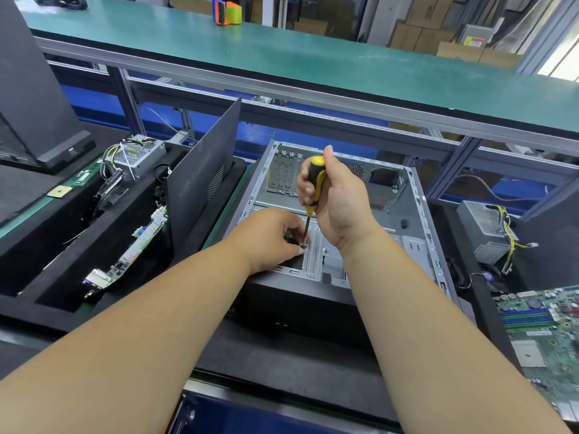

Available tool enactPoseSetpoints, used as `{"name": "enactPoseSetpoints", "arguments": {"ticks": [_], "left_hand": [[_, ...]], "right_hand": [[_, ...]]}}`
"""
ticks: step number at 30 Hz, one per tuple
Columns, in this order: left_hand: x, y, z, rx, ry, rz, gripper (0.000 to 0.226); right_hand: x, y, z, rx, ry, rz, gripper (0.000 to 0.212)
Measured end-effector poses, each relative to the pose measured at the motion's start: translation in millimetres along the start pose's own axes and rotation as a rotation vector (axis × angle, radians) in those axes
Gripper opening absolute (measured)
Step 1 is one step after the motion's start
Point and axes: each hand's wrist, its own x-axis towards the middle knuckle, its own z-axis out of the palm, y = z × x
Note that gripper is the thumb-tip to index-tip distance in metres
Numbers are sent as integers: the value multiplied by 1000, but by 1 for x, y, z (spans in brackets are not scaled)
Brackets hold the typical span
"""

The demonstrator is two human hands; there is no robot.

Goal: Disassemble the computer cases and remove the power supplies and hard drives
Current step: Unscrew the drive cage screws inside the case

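Observation:
An open grey computer case lies on its side in front of me, mostly stripped inside. My right hand grips a yellow-and-black screwdriver held upright, its tip on a screw in the case floor. My left hand reaches into the case beside that tip, its fingers curled at the screw and the shaft; what they hold is hidden. A removed power supply with yellow and black wires sits right of the case. Another power supply lies in the tray at left.
A dark side panel stands on edge left of the case. Black foam trays at left hold circuit boards and cables. A green motherboard lies at right. A raised green shelf runs across behind, with an orange-and-blue tool on it.

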Motion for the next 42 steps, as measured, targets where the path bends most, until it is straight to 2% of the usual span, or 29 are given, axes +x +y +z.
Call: {"name": "enactPoseSetpoints", "arguments": {"ticks": [3, 6, 11, 16, 20, 23, 28, 33, 39, 42], "left_hand": [[0, -1, 0, 1, -3, -1, 13], [1, -1, 0, -12, -3, 6, 12], [0, -2, 0, -2, 9, 8, 13], [0, -1, 0, 18, 10, -2, 13], [0, 0, 0, 20, 5, -4, 14], [0, -1, 1, 13, 3, -4, 13], [0, -1, 1, 18, 12, -3, 10], [0, -1, 1, 9, 17, -4, 9], [-1, 0, 0, 28, 18, -16, 11], [-1, 0, 0, 26, 15, -17, 11]], "right_hand": [[1, 0, 2, 2, -13, -11, 46], [0, 1, 0, -52, -7, -42, 29], [0, -1, -4, -35, 29, -44, 25], [0, -2, -5, -18, 41, -55, 29], [-1, 1, -4, -6, 49, -33, 48], [1, 2, -2, 2, 52, -16, 54], [3, 4, 1, 58, 25, -26, 53], [1, 8, -2, 7, -2, -75, 28], [-1, 1, -6, -16, 24, -71, 26], [-1, -1, -5, 26, 45, -38, 38]]}}
